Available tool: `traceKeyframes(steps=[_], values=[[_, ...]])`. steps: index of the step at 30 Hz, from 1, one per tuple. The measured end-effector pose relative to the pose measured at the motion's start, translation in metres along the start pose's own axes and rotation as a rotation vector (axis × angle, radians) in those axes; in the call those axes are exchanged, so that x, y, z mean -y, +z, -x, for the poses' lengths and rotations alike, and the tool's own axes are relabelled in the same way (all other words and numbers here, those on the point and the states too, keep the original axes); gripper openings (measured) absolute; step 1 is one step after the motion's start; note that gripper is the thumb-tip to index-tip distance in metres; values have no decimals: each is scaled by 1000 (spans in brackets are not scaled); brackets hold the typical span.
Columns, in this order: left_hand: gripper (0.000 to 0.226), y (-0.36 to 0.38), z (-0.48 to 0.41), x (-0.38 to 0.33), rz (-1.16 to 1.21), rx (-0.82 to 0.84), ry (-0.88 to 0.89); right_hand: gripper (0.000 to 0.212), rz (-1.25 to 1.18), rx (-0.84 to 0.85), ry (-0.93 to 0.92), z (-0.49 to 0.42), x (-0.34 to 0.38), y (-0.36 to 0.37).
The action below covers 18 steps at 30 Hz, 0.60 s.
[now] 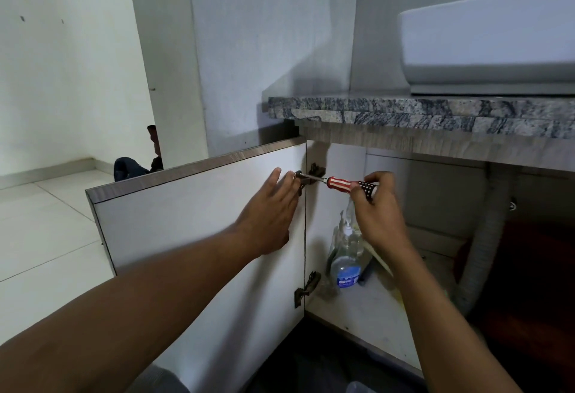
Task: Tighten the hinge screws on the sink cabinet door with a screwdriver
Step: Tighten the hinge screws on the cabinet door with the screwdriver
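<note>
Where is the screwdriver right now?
In the head view, the screwdriver is right of centre, its handle gripped by the right hand and its tip at the upper hinge of the open cabinet door, below the countertop.

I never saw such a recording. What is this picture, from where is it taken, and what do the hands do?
No machine here: a person wears one camera on the head, looking down along both arms. The left hand lies flat on the open cabinet door beside the upper hinge. The right hand holds a striped screwdriver, its tip at that hinge. A lower hinge sits below. Inside the cabinet are a clear pump bottle and a grey drain hose. Above: a stone countertop and white basin.
</note>
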<state>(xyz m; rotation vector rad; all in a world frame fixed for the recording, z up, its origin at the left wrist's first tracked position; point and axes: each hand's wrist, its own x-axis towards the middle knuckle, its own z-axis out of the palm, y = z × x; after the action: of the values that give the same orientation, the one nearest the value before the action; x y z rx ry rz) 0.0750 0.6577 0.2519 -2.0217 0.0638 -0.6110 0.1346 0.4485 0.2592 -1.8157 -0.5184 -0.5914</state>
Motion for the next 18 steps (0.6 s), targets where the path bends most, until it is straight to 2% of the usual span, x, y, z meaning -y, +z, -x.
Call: traceKeyframes(steps=[3, 7, 8, 10, 13, 15, 18], values=[[85, 0, 2, 2, -13, -2, -22, 25, -66, 47, 61, -4, 0, -4], [86, -1, 3, 2, -22, 20, -63, 37, -9, -32, 93, -3, 3, 0], [87, -1, 3, 1, -13, 25, -82, 38, -1, -28, 82, -2, 2, 2], [88, -2, 2, 1, 8, 40, -111, 24, -101, 30, 77, -1, -1, 2], [89, -2, 2, 1, 42, 62, -138, 30, -167, 107, 95, -4, -3, -4], [93, -3, 1, 1, 44, 80, -139, 26, -147, 99, 105, -7, 0, -6], [94, -4, 1, 3, 27, 89, -115, 37, -117, 49, 145, -6, 3, -4]])
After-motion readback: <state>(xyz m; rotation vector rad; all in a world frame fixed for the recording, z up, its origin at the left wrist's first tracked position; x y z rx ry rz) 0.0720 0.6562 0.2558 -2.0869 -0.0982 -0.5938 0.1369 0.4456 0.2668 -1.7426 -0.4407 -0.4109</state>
